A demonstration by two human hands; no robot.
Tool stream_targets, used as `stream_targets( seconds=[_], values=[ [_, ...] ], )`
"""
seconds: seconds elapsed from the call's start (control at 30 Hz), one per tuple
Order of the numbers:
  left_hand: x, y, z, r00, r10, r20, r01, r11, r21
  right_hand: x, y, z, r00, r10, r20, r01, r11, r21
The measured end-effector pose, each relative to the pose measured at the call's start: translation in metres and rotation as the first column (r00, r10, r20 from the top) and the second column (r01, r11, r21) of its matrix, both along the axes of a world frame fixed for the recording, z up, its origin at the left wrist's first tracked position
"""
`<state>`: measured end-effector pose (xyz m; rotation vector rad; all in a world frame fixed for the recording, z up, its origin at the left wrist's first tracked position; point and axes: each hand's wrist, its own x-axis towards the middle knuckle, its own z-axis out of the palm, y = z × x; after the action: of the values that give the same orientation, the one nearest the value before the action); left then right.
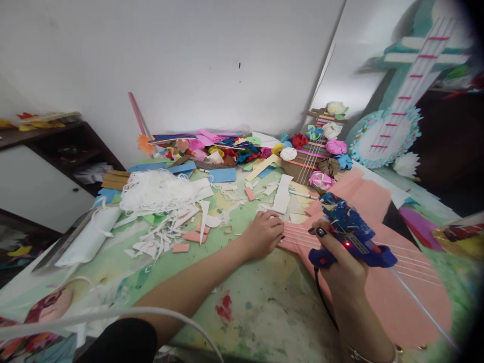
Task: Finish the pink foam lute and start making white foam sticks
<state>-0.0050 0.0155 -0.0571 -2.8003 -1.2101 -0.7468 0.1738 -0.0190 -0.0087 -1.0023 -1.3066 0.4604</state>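
A salmon-pink cut-out guitar (pixel 408 302) with white strings lies on the table at the right, its neck pointing left. My left hand (pixel 263 234) is at the far end of the neck, fingers curled over its edge and the strings. In my right hand (pixel 344 264) is a blue hot glue gun (pixel 350 222), held above the guitar with its nozzle toward the left. A small red light glows on the gun. From its back a clear glue stick (pixel 419 302) sticks out, and a black cord hangs below. My right fingers wrap the handle; the fingertips partly show.
White string (pixel 159 194) lies heaped at the left, beside paper scraps (pixel 155 244). Crumpled coloured paper (pixel 227 151) lines the wall. A brown flower-covered guitar (pixel 293 171) and a teal-and-white one (pixel 393 126) lean behind. A white cable (pixel 159 311) crosses the foreground.
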Motion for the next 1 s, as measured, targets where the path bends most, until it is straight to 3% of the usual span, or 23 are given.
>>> stream_targets(
  seconds=[0.23, 0.47, 0.63, 0.77, 1.0],
  values=[
    [-0.001, 0.003, -0.006, 0.996, -0.057, 0.067, 0.055, 0.998, 0.025, -0.012, -0.003, 0.000, 0.991, 0.036, -0.127, -0.034, 0.999, 0.018],
    [-0.002, 0.009, -0.007, 0.998, -0.028, 0.054, 0.036, 0.988, -0.149, -0.016, -0.005, 0.001, 0.974, 0.058, -0.218, -0.070, 0.996, -0.046],
    [-0.004, 0.010, -0.006, 0.994, -0.026, 0.106, 0.039, 0.992, -0.120, -0.004, -0.003, -0.008, 0.998, 0.060, 0.028, -0.061, 0.997, 0.050],
    [-0.008, 0.009, -0.003, 0.991, -0.016, 0.133, 0.026, 0.997, -0.070, 0.001, -0.010, -0.014, 0.992, 0.075, 0.101, -0.088, 0.987, 0.132],
    [-0.033, 0.003, 0.011, 0.972, 0.080, 0.220, -0.101, 0.991, 0.086, 0.002, -0.036, 0.021, 0.977, 0.176, -0.120, -0.168, 0.983, 0.081]
  ],
)
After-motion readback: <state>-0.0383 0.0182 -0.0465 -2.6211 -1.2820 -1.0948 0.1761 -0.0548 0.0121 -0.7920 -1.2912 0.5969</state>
